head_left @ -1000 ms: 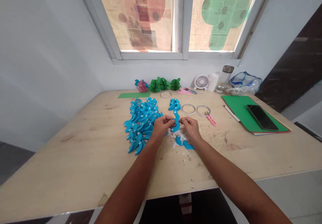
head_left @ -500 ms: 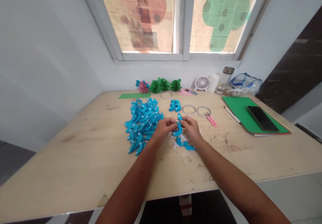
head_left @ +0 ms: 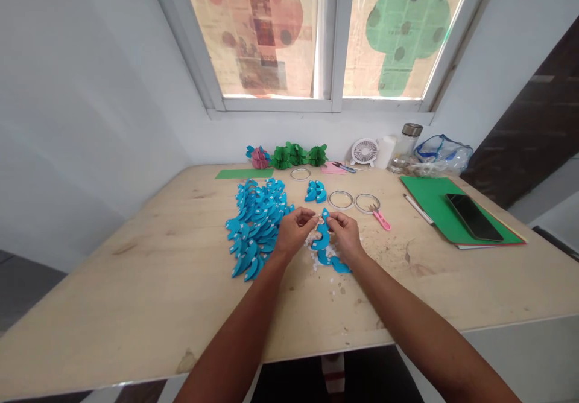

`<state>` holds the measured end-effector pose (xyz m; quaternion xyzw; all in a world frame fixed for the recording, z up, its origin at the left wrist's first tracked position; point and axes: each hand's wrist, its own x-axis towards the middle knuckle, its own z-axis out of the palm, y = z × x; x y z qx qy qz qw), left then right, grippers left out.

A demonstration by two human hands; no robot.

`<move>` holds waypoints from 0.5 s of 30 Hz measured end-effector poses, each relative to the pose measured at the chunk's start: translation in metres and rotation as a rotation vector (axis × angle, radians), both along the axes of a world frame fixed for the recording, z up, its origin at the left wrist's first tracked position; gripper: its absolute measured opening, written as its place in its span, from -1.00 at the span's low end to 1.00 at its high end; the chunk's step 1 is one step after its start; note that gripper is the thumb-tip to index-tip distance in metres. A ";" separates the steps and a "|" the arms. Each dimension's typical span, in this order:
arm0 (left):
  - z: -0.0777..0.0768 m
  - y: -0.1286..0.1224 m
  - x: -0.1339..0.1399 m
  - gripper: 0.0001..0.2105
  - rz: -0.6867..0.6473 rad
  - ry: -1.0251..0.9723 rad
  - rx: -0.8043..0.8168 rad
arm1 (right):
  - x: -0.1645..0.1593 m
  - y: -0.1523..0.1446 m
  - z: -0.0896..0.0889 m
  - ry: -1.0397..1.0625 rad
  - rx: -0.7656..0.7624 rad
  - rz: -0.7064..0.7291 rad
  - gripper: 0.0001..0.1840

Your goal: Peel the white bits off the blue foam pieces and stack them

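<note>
A curved blue paper piece (head_left: 322, 236) with small white squares on it is pinched by my right hand (head_left: 346, 234) at its upper right end. Just left of it, my left hand (head_left: 296, 231) has thumb and forefinger pressed together, apart from the paper; whatever is at the fingertips is too small to make out. Beneath the hands lie more blue paper pieces (head_left: 340, 265) among white scraps (head_left: 332, 250). Close to my left hand spreads a big heap of blue curved pieces (head_left: 262, 216), many with white squares. A small blue stack (head_left: 315, 191) stands beyond the hands.
Tape rolls (head_left: 341, 200) and pink-handled snips (head_left: 380, 217) lie behind my right hand. Green folders (head_left: 429, 204) carry a phone (head_left: 473, 216), with a white pen (head_left: 417, 208) alongside. Along the wall stand green paper shapes (head_left: 296, 154), a fan (head_left: 364, 151) and a bottle (head_left: 404, 146).
My left hand has come away from the blue paper piece, moving slightly left. My right hand keeps its pinch on the piece. The view has shifted slightly.
</note>
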<state>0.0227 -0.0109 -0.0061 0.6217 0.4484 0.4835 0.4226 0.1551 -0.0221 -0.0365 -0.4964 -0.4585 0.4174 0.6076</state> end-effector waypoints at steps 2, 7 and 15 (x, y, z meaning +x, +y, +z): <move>-0.001 0.000 0.000 -0.89 0.109 0.123 0.207 | -0.001 0.000 -0.001 -0.022 0.003 0.009 -0.74; -0.006 -0.002 0.002 -0.85 0.098 0.354 0.471 | -0.002 -0.004 0.000 -0.157 0.049 0.028 -0.75; -0.012 0.003 0.001 -0.80 0.081 0.531 0.487 | -0.002 -0.009 0.005 -0.436 0.110 -0.041 -0.76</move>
